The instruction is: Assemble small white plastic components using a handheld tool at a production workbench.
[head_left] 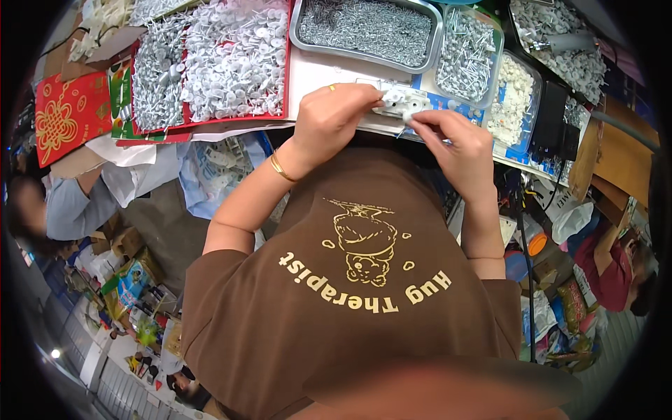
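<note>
At the table's near edge, my left hand (329,115) pinches one end of a small white plastic fitting (392,101) with holes in it. The thumb and fingertips of my right hand (458,140) are closed at the fitting's other end, on a small whitish piece. Fingers partly cover that piece, so its kind is unclear. A thin dark pin or wire shows just below the right fingertips. Beyond my hands, a metal tray (364,61) holds many small screws. Near my right hand, a clear plastic tub (448,87) contains longer screws or nails.
A red box (288,63) at the left holds white disc-headed parts (234,56) and grey metal pieces (157,77). Right of the tubs are cream plastic bits (513,105) and a black object (549,119). A plastic bag (217,175) hangs below the table edge. Other people sit at both sides.
</note>
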A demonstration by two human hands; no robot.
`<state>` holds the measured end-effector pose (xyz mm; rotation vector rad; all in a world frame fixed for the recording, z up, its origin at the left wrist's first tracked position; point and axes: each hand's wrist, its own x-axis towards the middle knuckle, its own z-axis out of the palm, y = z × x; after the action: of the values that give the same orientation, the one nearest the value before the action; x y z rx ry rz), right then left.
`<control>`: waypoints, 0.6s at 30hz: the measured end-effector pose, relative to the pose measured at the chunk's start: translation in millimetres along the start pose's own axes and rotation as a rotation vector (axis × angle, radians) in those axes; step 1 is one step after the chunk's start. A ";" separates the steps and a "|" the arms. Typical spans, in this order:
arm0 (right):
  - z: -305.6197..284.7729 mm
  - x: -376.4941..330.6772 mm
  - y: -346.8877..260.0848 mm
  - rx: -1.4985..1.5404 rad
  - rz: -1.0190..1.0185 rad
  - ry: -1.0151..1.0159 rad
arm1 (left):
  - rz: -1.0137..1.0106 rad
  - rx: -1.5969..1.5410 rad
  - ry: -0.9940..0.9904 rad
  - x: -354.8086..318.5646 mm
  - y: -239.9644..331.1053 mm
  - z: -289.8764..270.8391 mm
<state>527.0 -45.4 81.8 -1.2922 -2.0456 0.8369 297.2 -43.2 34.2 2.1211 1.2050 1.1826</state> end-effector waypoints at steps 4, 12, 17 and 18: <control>13.9 8.3 8.3 -0.090 -0.069 -0.010 | 0.025 0.073 -0.012 7.6 5.9 -3.9; 9.3 26.9 5.5 -0.110 -0.047 -0.159 | 0.214 0.322 -0.101 7.4 13.8 -6.2; -14.4 49.3 5.7 -0.078 0.018 -0.284 | 0.068 0.227 -0.106 4.8 2.5 0.8; -24.1 61.8 2.5 0.001 0.040 -0.160 | 0.067 0.229 -0.098 3.9 -1.0 -0.2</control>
<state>523.6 17.2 103.7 -1.3069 -2.1481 0.9879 297.6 -39.4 35.5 2.3737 1.2868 0.9947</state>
